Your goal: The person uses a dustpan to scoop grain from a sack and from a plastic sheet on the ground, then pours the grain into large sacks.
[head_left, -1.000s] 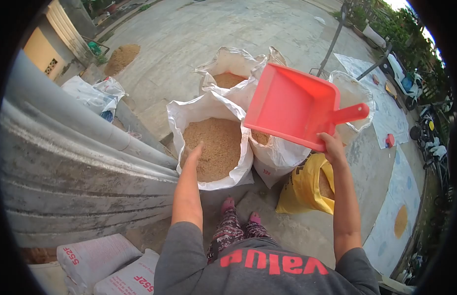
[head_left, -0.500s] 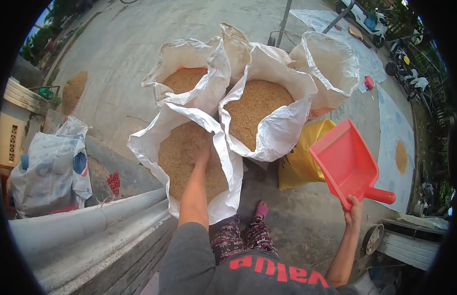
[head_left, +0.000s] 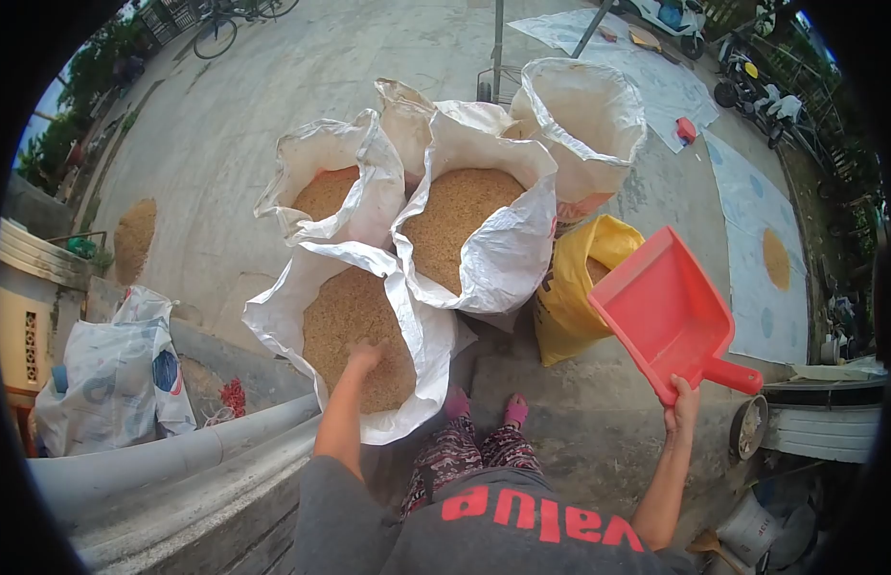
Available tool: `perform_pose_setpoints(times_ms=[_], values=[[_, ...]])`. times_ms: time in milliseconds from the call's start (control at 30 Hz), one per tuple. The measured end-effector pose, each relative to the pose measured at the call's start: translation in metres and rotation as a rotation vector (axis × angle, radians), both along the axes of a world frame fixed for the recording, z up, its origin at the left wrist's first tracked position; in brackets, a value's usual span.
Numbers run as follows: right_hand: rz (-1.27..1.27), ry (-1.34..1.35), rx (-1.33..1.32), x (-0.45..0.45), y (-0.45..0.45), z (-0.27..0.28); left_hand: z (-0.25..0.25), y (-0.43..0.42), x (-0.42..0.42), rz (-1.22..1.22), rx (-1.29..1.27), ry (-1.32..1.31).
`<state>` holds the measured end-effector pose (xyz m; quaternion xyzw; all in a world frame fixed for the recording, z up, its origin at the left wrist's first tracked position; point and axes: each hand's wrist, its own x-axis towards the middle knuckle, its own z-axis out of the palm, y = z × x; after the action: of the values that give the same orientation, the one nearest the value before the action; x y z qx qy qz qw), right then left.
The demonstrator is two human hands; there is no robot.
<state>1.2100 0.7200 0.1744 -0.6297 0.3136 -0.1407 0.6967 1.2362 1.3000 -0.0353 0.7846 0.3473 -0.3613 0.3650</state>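
My left hand [head_left: 368,356] reaches into the nearest white sack [head_left: 417,391], its fingertips at the surface of the brown grain [head_left: 345,311]; whether the fingers are apart or closed is too small to tell. Off to the right, my right hand [head_left: 683,406] grips a red dustpan-like scoop [head_left: 668,311] at its lower corner, by the handle's base. The scoop's tray looks bare. Just left of the scoop stands a yellow sack [head_left: 572,297] with grain inside.
Behind the nearest sack are more open white sacks [head_left: 522,244], two showing grain. A stuffed white bag [head_left: 110,379] stands left beyond a grey pipe rail [head_left: 177,460]. Sheets [head_left: 752,259], motorbikes [head_left: 781,110] and a round metal object [head_left: 749,427] are at the right.
My left hand has drawn back from deeper in the grain to its surface. The scoop has moved right and down from over the sacks since the first frame. The whole view has shifted.
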Motion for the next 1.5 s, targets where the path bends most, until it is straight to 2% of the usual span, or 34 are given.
perform_pose_setpoints(times_ms=[67, 100, 167, 200, 267, 333, 400, 467, 533, 600, 633, 700, 733, 833, 867, 933, 1000, 1067, 1133, 1167, 1233, 1267, 1333, 1367, 1433, 1500], values=[[-0.012, -0.034, -0.001, -0.005, -0.014, -0.003, 0.064, 0.003, 0.024, -0.131, -0.016, 0.108], [-0.034, -0.015, 0.008, -0.011, -0.022, -0.006, 0.065, 0.004, 0.023, -0.136, -0.014, 0.091], [-0.066, -0.012, 0.018, -0.020, -0.035, -0.007, 0.057, 0.000, 0.009, 0.167, 0.095, -0.247], [-0.094, 0.014, 0.057, -0.025, -0.038, -0.004, 0.053, -0.011, -0.003, 0.158, 0.092, -0.264], [-0.139, 0.024, 0.097, -0.038, -0.060, -0.006, 0.046, -0.036, -0.023, 0.043, 0.701, -0.491], [-0.094, 0.117, 0.194, -0.054, -0.095, -0.017, 0.073, -0.033, -0.026, 0.026, 0.511, -0.552], [-0.130, 0.101, 0.207, -0.066, -0.113, -0.018, 0.105, -0.022, -0.018, 0.324, -0.032, -0.327], [-0.137, 0.072, 0.219, -0.078, -0.143, -0.027, 0.104, -0.034, -0.029, 0.390, 0.063, -0.605], [-0.158, 0.064, 0.252, -0.088, -0.173, -0.037, 0.174, -0.108, -0.032, 0.226, 0.539, -0.794], [-0.200, 0.058, 0.297, -0.102, -0.195, -0.049, 0.179, -0.135, -0.023, 0.232, 0.622, -0.771], [-0.193, 0.072, 0.274, -0.107, -0.205, -0.054, 0.172, -0.146, -0.017, 0.188, 0.608, -0.793], [-0.216, 0.088, 0.255, -0.117, -0.219, -0.055, 0.155, -0.162, -0.003, 0.334, 0.329, -1.080], [-0.219, 0.092, 0.275, -0.119, -0.221, -0.053, 0.167, -0.191, 0.003, 0.277, 0.477, -1.134], [-0.229, 0.149, 0.282, -0.113, -0.237, -0.055, 0.178, -0.252, 0.026, 0.261, 0.369, -1.133], [-0.173, 0.120, 0.156, -0.107, -0.247, -0.070, 0.172, -0.272, 0.035, 0.201, 0.412, -1.232], [-0.088, 0.110, 0.006, -0.096, -0.258, -0.078, 0.162, -0.315, 0.050, 0.214, 0.087, -1.239], [-0.038, 0.062, -0.093, -0.065, -0.255, -0.064, 0.135, -0.352, 0.063, 0.190, 0.013, -1.107], [0.002, 0.015, -0.173, -0.034, -0.257, -0.055, 0.093, -0.384, 0.076, 0.278, -0.319, -0.909], [0.140, 0.101, -0.465, 0.001, -0.260, -0.049, 0.070, -0.424, 0.082, 0.318, -0.417, -0.713], [0.165, 0.107, -0.480, 0.019, -0.263, -0.054, 0.070, -0.448, 0.083, 0.347, -0.421, -0.705], [0.317, 0.033, -0.692, 0.059, -0.268, -0.064, 0.077, -0.490, 0.082, 0.443, -0.394, -0.509], [0.353, 0.037, -0.701, 0.080, -0.266, -0.064, 0.058, -0.501, 0.083, 0.411, -0.341, -0.510], [0.469, -0.134, -0.919, 0.120, -0.257, -0.065, 0.007, -0.522, 0.088, 0.298, -0.230, -0.537], [0.499, -0.148, -0.925, 0.137, -0.254, -0.067, 0.009, -0.534, 0.089, 0.234, -0.152, -0.532], [0.698, -0.137, -0.951, 0.170, -0.248, -0.077, 0.032, -0.554, 0.098, 0.292, -0.094, -0.499], [0.772, -0.199, -0.931, 0.194, -0.237, -0.096, 0.024, -0.559, 0.110, 0.357, -0.020, -0.516]])
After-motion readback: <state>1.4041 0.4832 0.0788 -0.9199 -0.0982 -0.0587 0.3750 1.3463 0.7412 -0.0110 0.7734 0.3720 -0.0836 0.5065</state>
